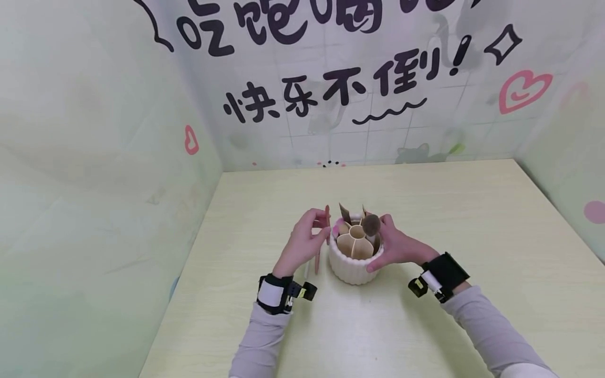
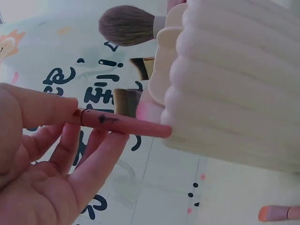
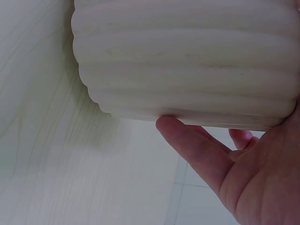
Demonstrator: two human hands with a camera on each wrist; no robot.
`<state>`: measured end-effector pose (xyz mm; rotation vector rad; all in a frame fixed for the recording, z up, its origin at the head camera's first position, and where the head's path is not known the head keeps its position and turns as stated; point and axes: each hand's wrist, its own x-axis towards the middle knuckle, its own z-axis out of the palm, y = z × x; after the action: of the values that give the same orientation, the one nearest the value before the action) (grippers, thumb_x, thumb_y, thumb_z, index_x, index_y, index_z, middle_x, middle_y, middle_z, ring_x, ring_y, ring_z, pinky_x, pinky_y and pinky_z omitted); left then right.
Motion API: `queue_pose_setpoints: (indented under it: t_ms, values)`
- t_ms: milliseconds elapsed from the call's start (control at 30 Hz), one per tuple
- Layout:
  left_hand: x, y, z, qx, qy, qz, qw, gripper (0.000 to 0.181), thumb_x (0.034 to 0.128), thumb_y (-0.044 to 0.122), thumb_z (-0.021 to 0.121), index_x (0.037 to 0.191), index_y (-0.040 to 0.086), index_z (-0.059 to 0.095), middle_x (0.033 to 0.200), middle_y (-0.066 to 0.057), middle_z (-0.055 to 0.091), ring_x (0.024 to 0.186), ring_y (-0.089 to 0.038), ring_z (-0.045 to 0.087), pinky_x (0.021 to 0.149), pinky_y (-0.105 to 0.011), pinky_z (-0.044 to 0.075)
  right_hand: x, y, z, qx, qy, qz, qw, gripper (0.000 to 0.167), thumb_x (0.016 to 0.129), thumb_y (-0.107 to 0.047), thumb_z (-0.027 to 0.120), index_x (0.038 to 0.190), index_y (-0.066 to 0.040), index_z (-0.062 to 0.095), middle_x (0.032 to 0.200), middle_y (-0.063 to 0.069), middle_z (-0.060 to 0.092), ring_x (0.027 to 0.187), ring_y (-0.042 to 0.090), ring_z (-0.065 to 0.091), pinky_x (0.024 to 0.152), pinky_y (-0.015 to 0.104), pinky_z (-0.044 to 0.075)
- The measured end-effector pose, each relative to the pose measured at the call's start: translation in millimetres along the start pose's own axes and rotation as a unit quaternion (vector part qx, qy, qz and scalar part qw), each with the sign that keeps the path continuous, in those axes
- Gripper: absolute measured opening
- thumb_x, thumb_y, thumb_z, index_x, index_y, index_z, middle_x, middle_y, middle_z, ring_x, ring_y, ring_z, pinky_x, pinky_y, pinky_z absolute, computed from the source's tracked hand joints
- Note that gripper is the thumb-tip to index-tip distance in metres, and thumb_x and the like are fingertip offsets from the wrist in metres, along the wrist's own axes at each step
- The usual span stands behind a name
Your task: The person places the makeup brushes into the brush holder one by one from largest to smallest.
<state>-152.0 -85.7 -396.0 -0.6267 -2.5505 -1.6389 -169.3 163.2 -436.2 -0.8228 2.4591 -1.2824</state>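
Observation:
A white ribbed brush holder [image 1: 352,270] with petal-shaped compartments stands upright on the table. My right hand [image 1: 402,247] grips it from the right side, its thumb [image 3: 187,143] against the ribbed wall; the other fingers are partly hidden. On the left, my left hand [image 1: 306,239] pinches a slim pink makeup brush [image 2: 126,124] between thumb and fingers. One end of that brush is at the holder's rim in the left wrist view; fingers cover its other end. A large fluffy brush [image 1: 371,225] and several other brushes stand in the holder.
On the table [image 1: 264,210], left of the holder, lie a pink brush [image 1: 317,262] and a thin whitish stick [image 1: 306,269]. A printed wall covering [image 1: 331,142] rises behind the table, with further walls at both sides.

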Motion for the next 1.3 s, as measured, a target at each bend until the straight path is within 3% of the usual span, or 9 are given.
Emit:
queue_pose_setpoints:
  t_ms: [133,233,367,467,667,833,1000,1100,1300]
  values:
    - [1.0,5.5,4.2,-0.024,-0.002,0.015,0.9996,0.023,0.0874,-0.002,0.053,0.110,-0.007,0.048,0.107,-0.018,0.050,0.100,-0.028,0.053,0.078,-0.028,0.052,0.8,0.4,0.4,-0.002,0.001,-0.001,1.0000,0.124,0.052,-0.029,0.087,0.144,-0.002,0.008,0.105,0.014,0.021,0.105,0.032,0.030,0.091,0.047,0.032]
    - [-1.9,18.8,3.0,-0.047,-0.003,0.022,0.9987,0.023,0.0863,-0.004,0.053,0.108,-0.009,0.047,0.106,-0.021,0.050,0.099,-0.031,0.053,0.078,-0.029,0.052,1.3,0.7,0.6,-0.001,0.002,0.001,1.0000,0.124,0.052,-0.028,0.087,0.144,-0.001,0.008,0.106,0.014,0.021,0.105,0.032,0.030,0.092,0.047,0.032]
    - [-4.3,30.9,4.7,-0.085,-0.027,0.035,0.9954,0.022,0.0866,-0.007,0.051,0.107,-0.011,0.044,0.107,-0.027,0.047,0.100,-0.036,0.051,0.079,-0.036,0.052,1.2,0.1,0.9,-0.007,0.000,0.004,1.0000,0.123,0.053,-0.029,0.087,0.144,-0.002,0.009,0.105,0.013,0.021,0.103,0.031,0.031,0.090,0.045,0.033]
    - [-2.1,19.7,12.7,-0.094,-0.038,0.032,0.9943,0.021,0.0876,-0.005,0.051,0.107,-0.009,0.044,0.108,-0.025,0.047,0.101,-0.033,0.052,0.079,-0.037,0.052,1.2,-0.6,0.8,-0.012,0.000,0.005,0.9999,0.122,0.053,-0.032,0.087,0.144,-0.003,0.012,0.104,0.013,0.022,0.101,0.029,0.032,0.087,0.043,0.035]
    - [-0.8,-3.0,26.0,-0.046,-0.044,0.035,0.9974,0.020,0.0879,0.000,0.053,0.108,-0.001,0.050,0.105,-0.013,0.052,0.099,-0.024,0.053,0.079,-0.024,0.050,1.4,-0.7,0.6,-0.010,0.000,0.006,0.9999,0.122,0.053,-0.032,0.087,0.144,-0.002,0.010,0.105,0.014,0.022,0.102,0.031,0.032,0.090,0.046,0.034]
    - [-1.7,-4.8,29.1,-0.019,-0.047,0.043,0.9978,0.021,0.0875,0.000,0.054,0.108,-0.001,0.053,0.105,-0.012,0.055,0.096,-0.022,0.055,0.079,-0.021,0.049,1.0,-2.4,0.2,-0.001,0.003,0.011,0.9999,0.122,0.053,-0.029,0.087,0.144,-0.002,0.011,0.106,0.014,0.022,0.105,0.032,0.032,0.091,0.047,0.032]
    - [-2.7,-1.1,25.9,-0.029,-0.054,0.023,0.9979,0.030,0.0870,-0.001,0.054,0.117,-0.003,0.051,0.109,-0.017,0.056,0.101,-0.026,0.055,0.084,-0.028,0.049,0.9,-2.7,0.8,-0.010,0.003,0.008,0.9999,0.120,0.053,-0.030,0.087,0.144,-0.002,0.013,0.103,0.013,0.023,0.101,0.031,0.033,0.088,0.044,0.034]
    - [-2.1,-1.0,19.5,-0.045,-0.032,0.023,0.9982,0.031,0.0876,0.001,0.054,0.118,-0.006,0.049,0.114,-0.021,0.054,0.104,-0.031,0.054,0.086,-0.033,0.049,1.0,-2.1,1.0,-0.016,0.003,0.004,0.9999,0.121,0.053,-0.031,0.087,0.144,-0.004,0.013,0.103,0.013,0.023,0.100,0.030,0.033,0.088,0.044,0.035]
    - [-0.1,-13.8,3.3,-0.017,0.062,-0.007,0.9979,0.026,0.0893,0.007,0.053,0.114,-0.001,0.051,0.114,-0.017,0.054,0.099,-0.028,0.057,0.079,-0.034,0.051,0.8,-0.1,1.1,-0.013,0.003,0.004,0.9999,0.124,0.053,-0.030,0.087,0.144,-0.003,0.009,0.105,0.015,0.022,0.102,0.032,0.034,0.091,0.047,0.033]
